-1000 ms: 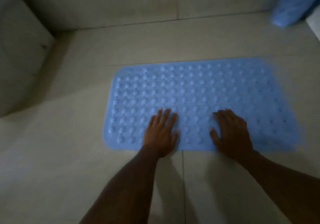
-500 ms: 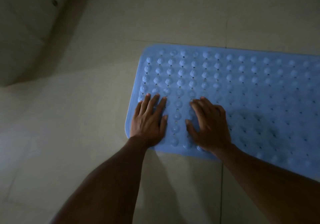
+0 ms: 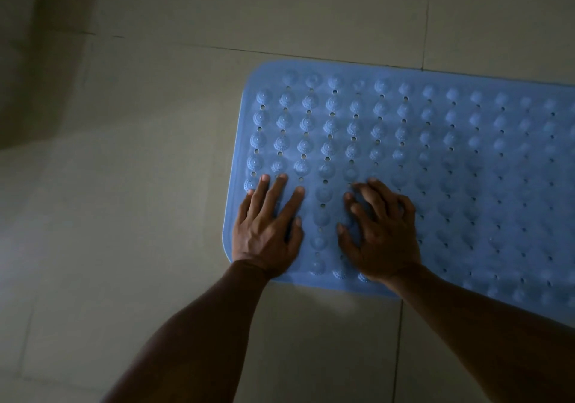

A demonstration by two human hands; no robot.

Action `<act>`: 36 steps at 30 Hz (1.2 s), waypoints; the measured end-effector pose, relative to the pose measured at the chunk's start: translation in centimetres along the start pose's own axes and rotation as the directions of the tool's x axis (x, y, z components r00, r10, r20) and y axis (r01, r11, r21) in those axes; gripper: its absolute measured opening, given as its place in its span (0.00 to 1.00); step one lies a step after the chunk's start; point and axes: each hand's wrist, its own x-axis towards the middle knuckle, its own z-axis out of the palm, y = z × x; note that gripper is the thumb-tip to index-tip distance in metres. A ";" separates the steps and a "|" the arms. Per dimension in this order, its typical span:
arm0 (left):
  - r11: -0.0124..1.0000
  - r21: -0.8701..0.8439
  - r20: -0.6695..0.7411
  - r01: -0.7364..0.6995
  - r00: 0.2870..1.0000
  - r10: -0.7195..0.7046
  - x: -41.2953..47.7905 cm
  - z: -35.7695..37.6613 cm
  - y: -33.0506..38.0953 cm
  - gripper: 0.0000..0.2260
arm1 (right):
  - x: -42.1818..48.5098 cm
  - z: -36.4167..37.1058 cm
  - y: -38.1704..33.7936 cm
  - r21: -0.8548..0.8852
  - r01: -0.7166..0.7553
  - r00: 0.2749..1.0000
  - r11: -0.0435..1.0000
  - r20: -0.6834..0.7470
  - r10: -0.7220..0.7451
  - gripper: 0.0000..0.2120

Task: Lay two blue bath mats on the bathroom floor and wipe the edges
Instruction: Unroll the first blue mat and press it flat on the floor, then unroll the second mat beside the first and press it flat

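A blue bath mat [image 3: 435,153] with rows of round bumps and small holes lies flat on the tiled floor, running off the right edge of the view. My left hand [image 3: 269,228] presses palm-down on its near left corner, fingers spread. My right hand [image 3: 381,234] rests beside it on the mat, fingers slightly bent, holding nothing. Only this one mat is in view.
Pale floor tiles [image 3: 140,216] with dark grout lines surround the mat. A light-coloured upright surface [image 3: 37,54] rises at the far left. The room is dim.
Both hands have slid left along the mat's near edge, from its middle to its left corner. The view has followed, so the blue item at the far right is out of sight.
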 end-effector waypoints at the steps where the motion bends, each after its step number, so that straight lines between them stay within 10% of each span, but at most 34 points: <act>1: 1.000 -0.002 0.006 0.000 1.000 0.000 0.0 -0.1 0.0 0.21 | 0.0 0.0 0.0 -0.003 0.002 1.000 1.000 0.008 -0.002 0.23; 12: 0.997 -0.066 -0.100 0.031 0.994 -0.037 -0.2 0.3 0.6 0.17 | -0.4 -0.4 0.1 0.053 -0.015 0.998 0.998 0.067 0.011 0.22; 21: 0.960 0.097 0.242 0.263 0.929 -0.279 1.5 -5.6 6.4 0.21 | 0.0 -6.1 2.3 0.186 -0.129 0.924 0.974 0.378 0.050 0.26; 36: 0.960 0.156 0.336 -0.230 0.927 0.168 23.5 -16.2 41.9 0.35 | 3.1 -36.4 35.1 0.008 -0.423 0.900 0.906 0.122 0.419 0.29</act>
